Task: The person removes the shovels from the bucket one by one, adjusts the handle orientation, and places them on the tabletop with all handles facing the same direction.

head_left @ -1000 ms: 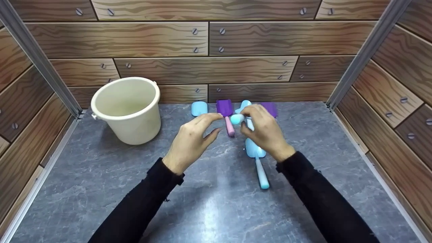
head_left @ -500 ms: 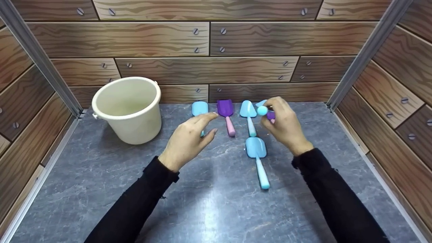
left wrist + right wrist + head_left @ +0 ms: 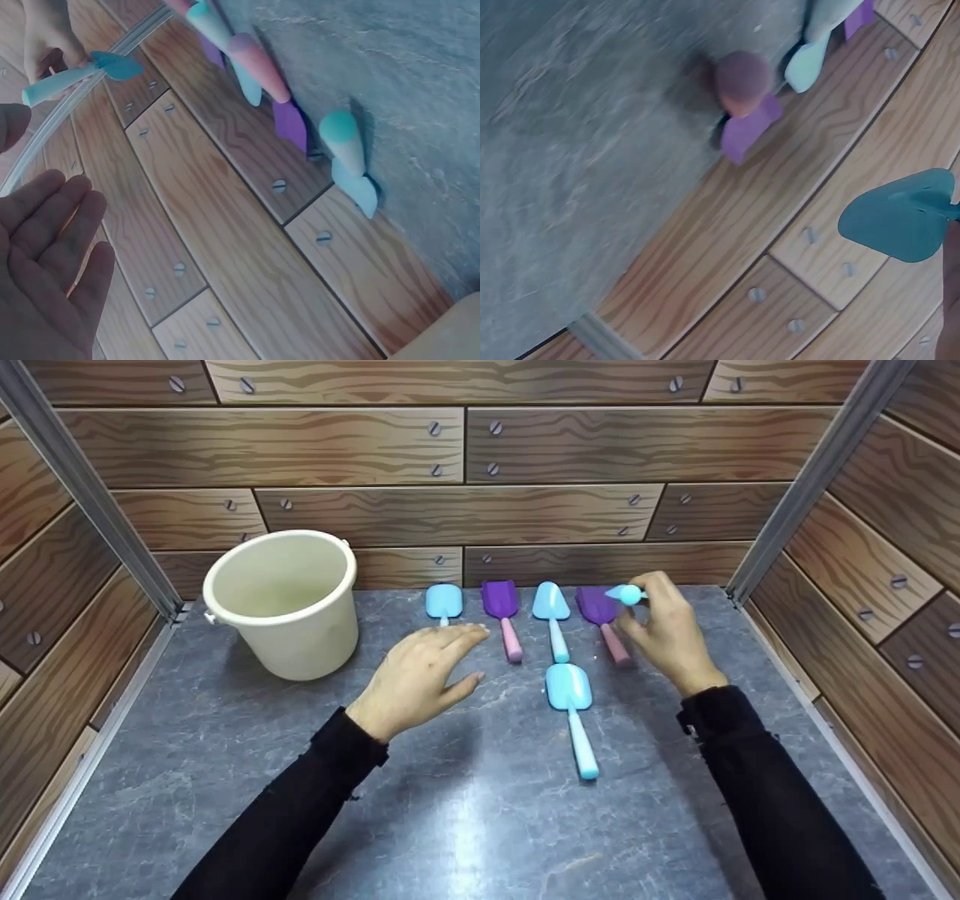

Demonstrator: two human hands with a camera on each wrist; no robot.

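Observation:
In the head view my right hand point(image 3: 667, 637) pinches a light-blue toy trowel point(image 3: 630, 595) above the table. Its pointed blade point(image 3: 896, 216) shows in the right wrist view, and the left wrist view catches its pale handle point(image 3: 64, 84). Just below and left of that hand lies a purple shovel with a pink handle point(image 3: 598, 606). My left hand point(image 3: 420, 679) hovers with fingers extended and nothing held, covering the handle of a blue shovel point(image 3: 444, 601). Between the hands lie a purple shovel point(image 3: 500, 600) and a blue pointed trowel point(image 3: 551, 602); another blue shovel point(image 3: 568, 688) lies nearer me.
A cream bucket point(image 3: 281, 619) stands at the back left of the grey table point(image 3: 465, 825). Wood-patterned walls point(image 3: 480, 517) enclose the back and both sides, with metal rails point(image 3: 799, 480) at the corners.
My right hand has carried the trowel rightward over the row, uncovering the pointed trowel and the right purple shovel. My left hand has shifted slightly toward me and its fingers have flattened.

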